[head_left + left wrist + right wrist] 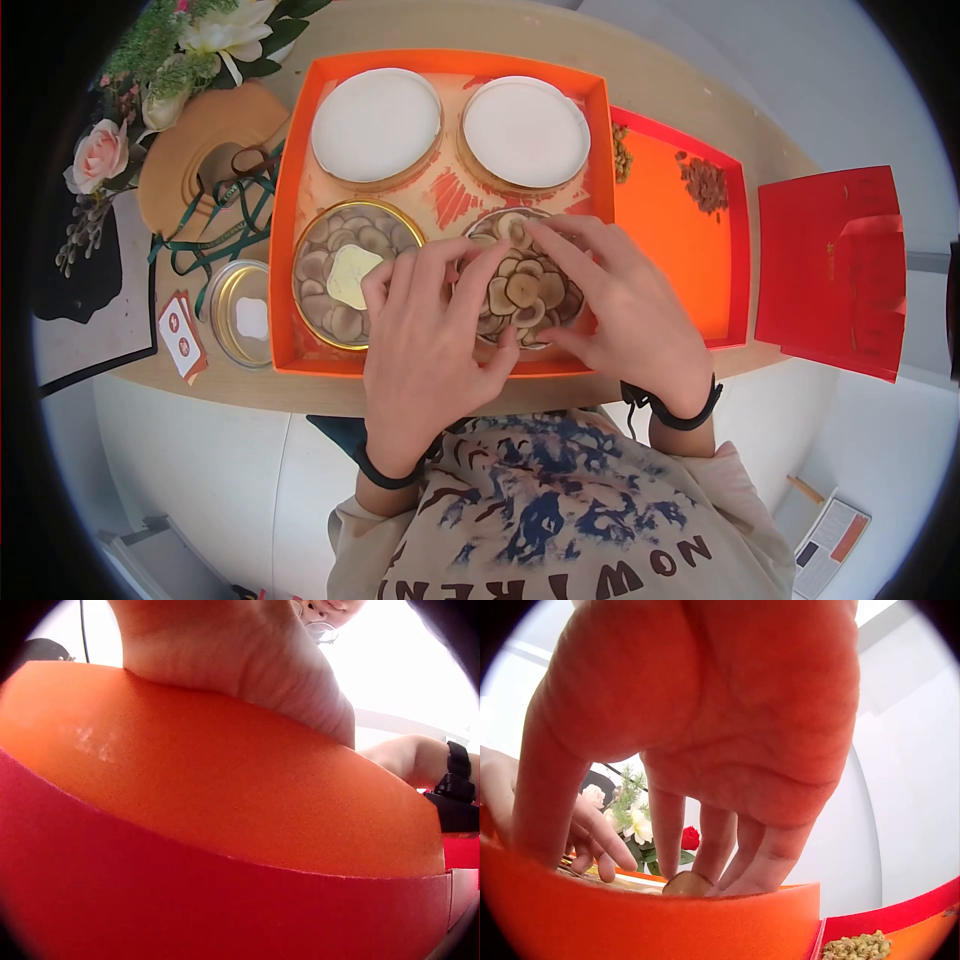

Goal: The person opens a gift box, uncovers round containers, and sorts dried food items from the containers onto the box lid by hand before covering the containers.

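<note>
An orange gift box (450, 62) holds several round containers. In its front right corner stands a round tin (541, 346) filled with overlapping round brown slices (523, 290). My left hand (425, 325) arches over the tin's left side, index finger and thumb reaching in above the slices. From the right, my right hand (640, 315) spreads its index finger and thumb over the opposite side. Its fingers point down at a single slice (688, 883) in the right wrist view. Beside it, a gold-rimmed tin (294, 275) of similar slices bears a pale yellow sticker (353, 278), partly behind my left fingers.
Two white-topped round containers (376, 126) fill the box's back half. On the right lie a red-orange tray (680, 260) with brown bits (705, 185) and a red bag (830, 270). Leftward are a gold-rimmed round lid (222, 305), cards (182, 335), green ribbons (215, 240) and flowers (100, 155).
</note>
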### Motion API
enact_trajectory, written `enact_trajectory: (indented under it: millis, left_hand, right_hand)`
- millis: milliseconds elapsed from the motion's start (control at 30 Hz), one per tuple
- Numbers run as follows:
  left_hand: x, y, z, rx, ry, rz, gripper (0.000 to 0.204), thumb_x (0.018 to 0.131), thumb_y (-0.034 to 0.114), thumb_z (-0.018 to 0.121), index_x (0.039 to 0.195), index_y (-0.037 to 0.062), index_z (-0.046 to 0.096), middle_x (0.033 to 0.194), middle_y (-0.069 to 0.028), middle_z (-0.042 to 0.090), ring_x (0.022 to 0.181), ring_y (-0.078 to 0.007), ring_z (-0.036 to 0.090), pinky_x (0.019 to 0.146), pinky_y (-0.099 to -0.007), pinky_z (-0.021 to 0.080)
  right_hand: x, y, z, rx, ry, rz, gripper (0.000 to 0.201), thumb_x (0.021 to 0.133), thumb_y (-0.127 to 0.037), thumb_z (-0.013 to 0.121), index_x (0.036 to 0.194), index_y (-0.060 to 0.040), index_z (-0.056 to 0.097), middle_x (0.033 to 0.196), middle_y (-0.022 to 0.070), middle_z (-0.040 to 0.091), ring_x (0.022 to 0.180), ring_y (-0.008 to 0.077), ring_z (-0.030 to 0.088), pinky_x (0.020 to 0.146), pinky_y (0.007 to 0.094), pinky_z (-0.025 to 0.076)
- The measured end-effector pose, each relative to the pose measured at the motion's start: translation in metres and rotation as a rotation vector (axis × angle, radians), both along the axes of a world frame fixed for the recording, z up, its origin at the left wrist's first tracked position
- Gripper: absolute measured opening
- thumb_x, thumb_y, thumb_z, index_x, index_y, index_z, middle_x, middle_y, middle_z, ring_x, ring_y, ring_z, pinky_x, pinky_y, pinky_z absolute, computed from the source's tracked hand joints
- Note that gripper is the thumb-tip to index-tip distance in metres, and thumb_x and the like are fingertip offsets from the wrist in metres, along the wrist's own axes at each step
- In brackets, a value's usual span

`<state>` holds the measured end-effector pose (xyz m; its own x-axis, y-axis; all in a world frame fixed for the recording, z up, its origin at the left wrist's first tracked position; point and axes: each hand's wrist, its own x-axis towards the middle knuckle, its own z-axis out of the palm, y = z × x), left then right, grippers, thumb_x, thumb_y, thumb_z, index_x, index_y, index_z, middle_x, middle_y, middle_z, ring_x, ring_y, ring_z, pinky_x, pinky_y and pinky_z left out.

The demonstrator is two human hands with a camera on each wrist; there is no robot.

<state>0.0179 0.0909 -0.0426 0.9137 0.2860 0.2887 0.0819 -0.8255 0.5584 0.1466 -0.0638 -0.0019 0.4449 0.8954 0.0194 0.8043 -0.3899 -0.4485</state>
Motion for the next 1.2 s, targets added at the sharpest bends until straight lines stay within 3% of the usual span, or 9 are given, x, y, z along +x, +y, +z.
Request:
enact_trajectory:
  millis: [167, 467, 633, 967, 1033, 1200]
  left_hand:
    - [-0.001, 0.002, -0.001, 0.010, -0.021, -0.011, 0.062, 0.067, 0.018, 0.079, 0.126, 0.0121, 0.063, 0.117, -0.0055, 0.060, 0.107, -0.0260, 0.057, 0.098, -0.0417, 0.035]
    - [-0.002, 0.001, -0.003, -0.026, -0.062, -0.051, 0.057, 0.067, 0.016, 0.081, 0.122, 0.0113, 0.066, 0.114, -0.0047, 0.065, 0.101, -0.0248, 0.061, 0.097, -0.0405, 0.036]
    - [-0.002, 0.002, -0.004, -0.023, -0.113, -0.070, 0.053, 0.070, 0.015, 0.081, 0.121, 0.0111, 0.067, 0.110, -0.0046, 0.067, 0.098, -0.0233, 0.062, 0.095, -0.0396, 0.038]
    - [-0.003, 0.002, -0.009, -0.048, -0.165, -0.108, 0.050, 0.071, 0.014, 0.081, 0.119, 0.0112, 0.068, 0.109, -0.0046, 0.067, 0.096, -0.0234, 0.062, 0.095, -0.0386, 0.040]
    - [-0.003, 0.001, -0.008, 0.018, -0.195, -0.004, 0.048, 0.071, 0.017, 0.082, 0.117, 0.0113, 0.068, 0.108, -0.0040, 0.067, 0.095, -0.0229, 0.062, 0.095, -0.0389, 0.040]
    - [-0.001, -0.003, -0.007, 0.037, -0.155, 0.043, 0.050, 0.070, 0.022, 0.083, 0.117, 0.0123, 0.068, 0.106, -0.0030, 0.066, 0.095, -0.0227, 0.062, 0.095, -0.0393, 0.039]
  right_hand:
    - [-0.001, 0.000, -0.001, -0.013, -0.019, -0.010, 0.082, 0.066, -0.007, 0.085, 0.140, -0.0028, 0.050, 0.127, 0.0145, 0.056, 0.107, 0.0345, 0.058, 0.088, 0.0435, 0.053]
    - [0.004, -0.003, 0.003, 0.108, 0.113, -0.010, 0.072, 0.068, -0.004, 0.083, 0.135, -0.0001, 0.054, 0.121, 0.0166, 0.059, 0.100, 0.0342, 0.063, 0.078, 0.0412, 0.056]
    - [-0.001, -0.003, -0.001, 0.024, -0.093, -0.027, 0.068, 0.069, -0.008, 0.084, 0.130, 0.0051, 0.055, 0.120, 0.0169, 0.058, 0.105, 0.0349, 0.060, 0.087, 0.0416, 0.053]
    - [-0.001, -0.005, 0.000, 0.056, 0.058, -0.011, 0.063, 0.071, -0.010, 0.083, 0.126, 0.0067, 0.058, 0.122, 0.0194, 0.057, 0.108, 0.0368, 0.058, 0.089, 0.0418, 0.052]
    - [-0.002, -0.003, 0.002, 0.052, -0.001, -0.048, 0.064, 0.071, -0.009, 0.084, 0.127, 0.0068, 0.057, 0.123, 0.0193, 0.057, 0.108, 0.0369, 0.058, 0.091, 0.0418, 0.052]
    - [-0.006, -0.002, 0.000, 0.006, -0.032, -0.050, 0.067, 0.070, -0.008, 0.084, 0.128, 0.0071, 0.055, 0.121, 0.0190, 0.057, 0.109, 0.0370, 0.057, 0.092, 0.0420, 0.051]
